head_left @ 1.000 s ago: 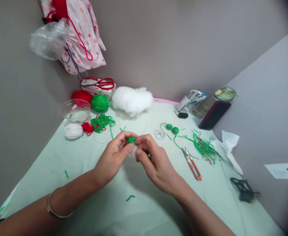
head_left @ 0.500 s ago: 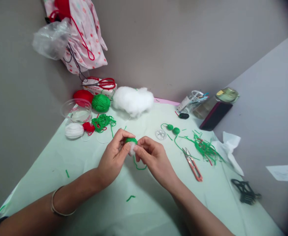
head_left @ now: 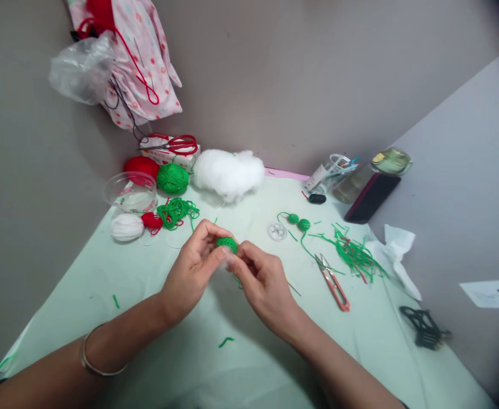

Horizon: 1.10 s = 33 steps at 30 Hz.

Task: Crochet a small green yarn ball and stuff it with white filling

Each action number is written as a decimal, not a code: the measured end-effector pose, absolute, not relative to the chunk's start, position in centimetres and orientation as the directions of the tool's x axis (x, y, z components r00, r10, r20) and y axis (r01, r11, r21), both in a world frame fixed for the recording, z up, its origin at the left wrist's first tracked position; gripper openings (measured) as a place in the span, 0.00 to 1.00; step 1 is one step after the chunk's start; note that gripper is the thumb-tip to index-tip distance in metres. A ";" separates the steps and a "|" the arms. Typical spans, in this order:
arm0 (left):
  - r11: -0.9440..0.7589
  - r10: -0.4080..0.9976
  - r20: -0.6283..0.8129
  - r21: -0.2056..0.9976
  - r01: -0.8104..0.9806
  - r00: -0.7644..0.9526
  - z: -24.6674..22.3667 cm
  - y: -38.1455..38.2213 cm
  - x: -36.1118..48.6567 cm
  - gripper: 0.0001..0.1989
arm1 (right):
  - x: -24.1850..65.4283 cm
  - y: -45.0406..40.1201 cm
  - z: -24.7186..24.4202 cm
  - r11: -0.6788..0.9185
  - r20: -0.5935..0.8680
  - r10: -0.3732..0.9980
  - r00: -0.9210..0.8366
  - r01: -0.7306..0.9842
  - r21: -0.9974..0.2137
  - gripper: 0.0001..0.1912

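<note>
A small green crocheted piece point(head_left: 227, 244) is held in my left hand point(head_left: 193, 270), its thumb and fingers closed around it. Against its lower side is a tuft of white stuffing point(head_left: 222, 263), mostly covered by the thumbs. My right hand point(head_left: 264, 278) pinches at the tuft, its thumb close to the left one and its fingers curled; the exact grip is partly hidden. Green yarn point(head_left: 238, 282) hangs below the piece. Beside the right wrist a thin stick, like a crochet hook point(head_left: 294, 289), shows in part.
White fibre stuffing point(head_left: 229, 175) lies at the back, beside a green yarn ball point(head_left: 172, 179) and red scissors point(head_left: 181, 145). To the right are two green crocheted balls point(head_left: 303, 225), thread snips point(head_left: 334, 284), yarn scraps point(head_left: 355, 253) and a phone point(head_left: 372, 199).
The white tuft shows less, pressed in under the thumbs, and more of the green piece is visible. The thin stick has come into sight beside my right hand. The view has shifted slightly.
</note>
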<state>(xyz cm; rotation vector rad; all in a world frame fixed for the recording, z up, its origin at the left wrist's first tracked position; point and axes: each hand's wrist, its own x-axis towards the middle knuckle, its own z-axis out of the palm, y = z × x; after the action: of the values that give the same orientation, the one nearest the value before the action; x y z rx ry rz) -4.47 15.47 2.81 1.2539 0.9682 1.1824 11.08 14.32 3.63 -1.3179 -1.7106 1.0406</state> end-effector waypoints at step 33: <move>0.149 0.969 -0.051 0.898 -0.414 0.240 2.1 15.1 -3.4 0.10 | 10.7 15.2 3.1 -0.097 -0.112 0.984 -0.138 0.108 -0.989 0.19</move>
<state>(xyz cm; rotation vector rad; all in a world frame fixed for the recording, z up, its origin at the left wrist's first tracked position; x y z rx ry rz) -3.43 15.09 2.09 0.9089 0.7727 1.1509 10.74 15.24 3.14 -1.2911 -1.3404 1.3464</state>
